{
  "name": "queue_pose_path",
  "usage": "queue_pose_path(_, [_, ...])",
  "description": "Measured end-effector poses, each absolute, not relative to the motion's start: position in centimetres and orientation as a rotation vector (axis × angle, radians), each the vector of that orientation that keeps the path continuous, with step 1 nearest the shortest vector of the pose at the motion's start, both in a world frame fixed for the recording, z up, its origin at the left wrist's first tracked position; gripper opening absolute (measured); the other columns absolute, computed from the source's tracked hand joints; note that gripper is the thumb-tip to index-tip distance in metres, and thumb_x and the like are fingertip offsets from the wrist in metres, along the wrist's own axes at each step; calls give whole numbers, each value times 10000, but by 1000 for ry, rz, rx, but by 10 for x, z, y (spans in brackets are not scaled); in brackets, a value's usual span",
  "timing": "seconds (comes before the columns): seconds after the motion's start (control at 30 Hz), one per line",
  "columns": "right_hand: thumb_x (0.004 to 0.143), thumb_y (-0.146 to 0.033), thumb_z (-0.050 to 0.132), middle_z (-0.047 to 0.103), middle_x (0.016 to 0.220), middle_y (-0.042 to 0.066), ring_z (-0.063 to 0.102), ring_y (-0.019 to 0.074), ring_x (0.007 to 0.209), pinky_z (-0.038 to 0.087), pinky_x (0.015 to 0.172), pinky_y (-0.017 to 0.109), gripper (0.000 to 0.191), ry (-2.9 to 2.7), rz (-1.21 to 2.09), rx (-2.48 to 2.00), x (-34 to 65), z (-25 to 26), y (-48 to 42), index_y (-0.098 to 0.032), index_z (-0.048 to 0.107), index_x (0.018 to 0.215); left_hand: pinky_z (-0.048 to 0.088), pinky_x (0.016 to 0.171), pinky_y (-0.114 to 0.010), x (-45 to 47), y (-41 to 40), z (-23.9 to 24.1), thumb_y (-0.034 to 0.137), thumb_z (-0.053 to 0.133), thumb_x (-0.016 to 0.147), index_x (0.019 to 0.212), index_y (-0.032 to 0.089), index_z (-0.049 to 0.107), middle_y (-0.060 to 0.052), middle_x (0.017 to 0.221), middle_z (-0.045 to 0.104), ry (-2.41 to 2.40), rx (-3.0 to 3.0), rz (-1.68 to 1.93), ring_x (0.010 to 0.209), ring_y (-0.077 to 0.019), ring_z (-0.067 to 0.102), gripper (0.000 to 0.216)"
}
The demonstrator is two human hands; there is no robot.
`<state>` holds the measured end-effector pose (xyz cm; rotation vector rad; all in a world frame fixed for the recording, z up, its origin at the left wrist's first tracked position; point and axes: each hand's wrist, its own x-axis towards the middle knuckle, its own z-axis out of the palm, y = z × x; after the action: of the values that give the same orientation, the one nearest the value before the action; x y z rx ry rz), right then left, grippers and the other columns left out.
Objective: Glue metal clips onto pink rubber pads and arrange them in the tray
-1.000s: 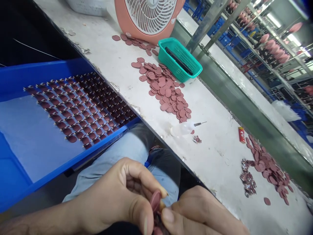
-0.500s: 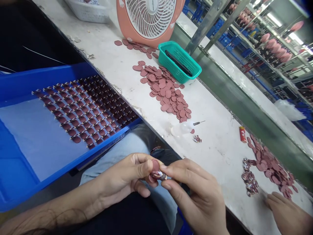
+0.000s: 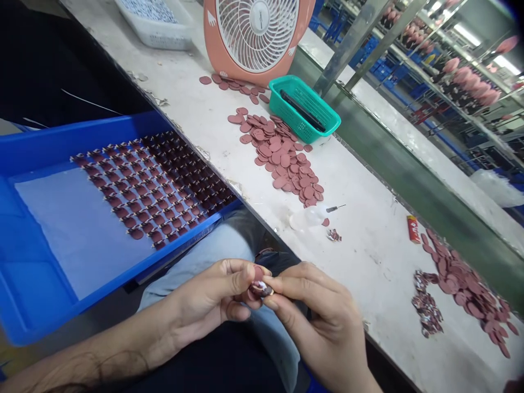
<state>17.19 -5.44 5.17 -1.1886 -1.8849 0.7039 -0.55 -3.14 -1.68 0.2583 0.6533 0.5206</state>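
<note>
My left hand pinches a reddish-brown oval disc between thumb and fingers, above my lap. Against the disc sits a small brown-and-white piece. The thumb and forefinger of my right hand close on that piece's right side, so both hands meet on it. Fingers partly hide both parts. Beyond my hands, on the white table, lie a translucent bottle with a needle tip and a few small brown-and-white pieces. A large pile of oval discs spreads behind the bottle.
At left, a blue tray holds rows of joined pieces on a white sheet. A green basket with a dark stick stands before an orange fan. More discs and a red packet lie at right.
The view has shifted slightly, so the table things appear further right and lower. Another person's hand at the lower right has almost entirely left the view. My hands keep their pinch, tilting the small piece slightly.
</note>
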Motion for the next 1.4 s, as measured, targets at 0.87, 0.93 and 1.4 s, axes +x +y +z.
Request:
queue_pose_path(0.87, [940,-84,677,693,801,96,567,170,692,468,592,313,162,-2011,-60,-992,111,-37,-17,-63,688,1100,461,414,-154,-33,-17,-23,436,956,582,732,158,661,-59,813,761,1152,505,1071,582,-111,586,432])
queue_pose_path(0.93, [938,-82,675,692,788,89,553,170,669,466,582,317,132,-2005,-12,-991,102,-42,-12,-82,692,1069,468,427,-163,-38,-16,-26,452,912,641,740,162,654,-58,827,760,1194,525,1073,585,-112,590,400])
queue_pose_path(1.4, [875,-26,727,687,715,72,588,154,632,508,550,285,113,-2025,84,-1022,122,-45,-39,-95,723,963,513,710,-336,-201,-24,-111,515,643,801,938,234,773,-65,1006,777,2153,1272,469,837,-271,692,339])
